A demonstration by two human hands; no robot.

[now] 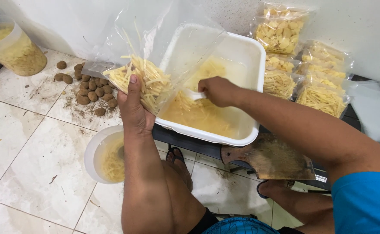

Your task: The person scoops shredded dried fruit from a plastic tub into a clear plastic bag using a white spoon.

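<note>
- Floor (21, 143): pale glossy marble-look tiles with thin grout lines, specks of dirt and peel scattered; white wall (363, 30) behind, meeting floor along the top.
- Left hand (132, 108): fingers closed round the lower part of a clear plastic bag (155, 47), thumb up its front; bag held open and tilted over the near-left corner of the tub, part filled with pale yellow potato strips (144, 80).
- Right hand (218, 91): closed on a small white scoop (195, 94), dipped into the tub near its middle.
- White rectangular plastic tub (246, 56): on a dark low stand, holds yellowish water and more cut strips, heaped toward its near edge.
- Sealed clear bags of cut potato (307, 73): stacked against the wall just off the tub's right edge; flat empty bags at far right.
- Round white bowl (95, 149) with strips in water: on floor below the tub's near-left corner.
- Pile of small brown unpeeled potatoes (92, 91): on soil-dusted tile left of tub.
- Clear round plastic jar (14, 47) of strips: top-left corner of floor by the wall.
- Wide rusty cleaver blade (276, 160): lying beneath the tub's near-right corner.
- Sandalled feet visible under the stand.
</note>
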